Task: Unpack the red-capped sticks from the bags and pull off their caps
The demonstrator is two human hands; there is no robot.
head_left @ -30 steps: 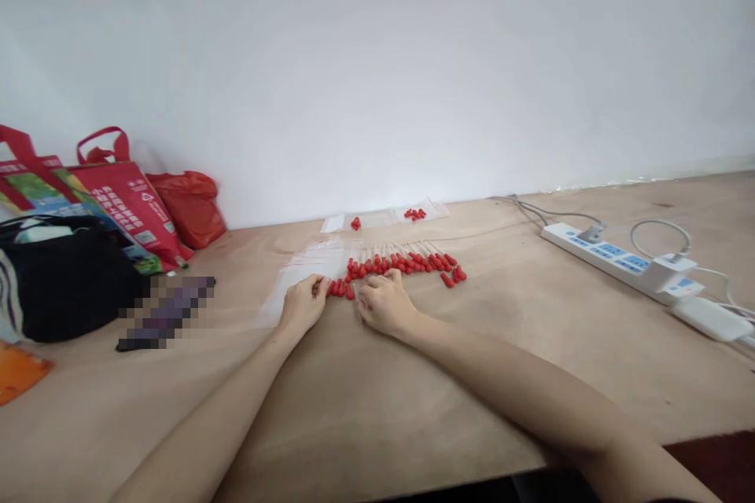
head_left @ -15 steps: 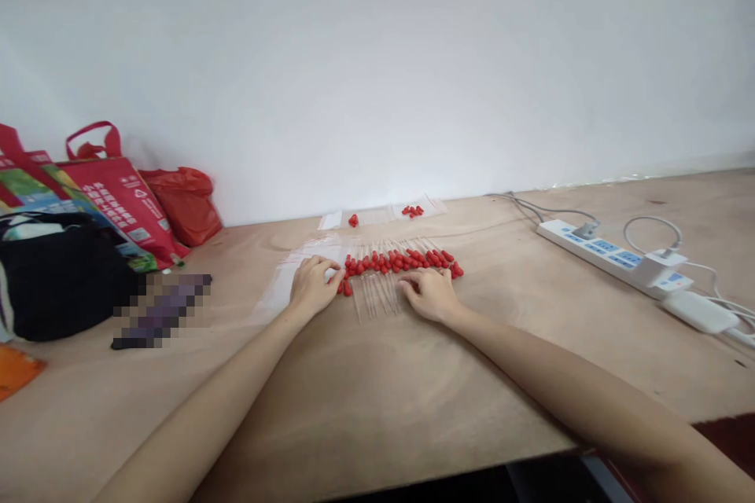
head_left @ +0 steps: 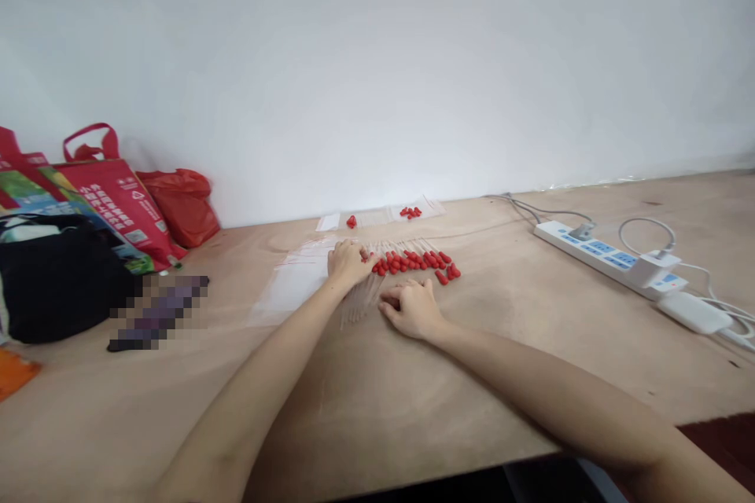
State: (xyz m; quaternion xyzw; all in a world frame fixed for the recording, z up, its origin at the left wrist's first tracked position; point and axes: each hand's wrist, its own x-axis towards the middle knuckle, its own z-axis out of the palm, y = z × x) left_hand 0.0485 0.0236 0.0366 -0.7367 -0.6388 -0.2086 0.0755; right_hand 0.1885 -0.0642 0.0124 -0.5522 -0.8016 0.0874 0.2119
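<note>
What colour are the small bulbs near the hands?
The small rounded bulbs are red, clearest in head view.

White characters run in rows down the front of the red shopping bag at the far left, with a small white label near its lower edge. All of it is too small and blurred to read.

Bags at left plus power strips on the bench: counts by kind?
Red-handled printed tote bags: 2 (one cut off at the frame edge)
Red plastic bag: 1
Black fabric bag: 1
Long white power strip: 1
Total: 5
</note>
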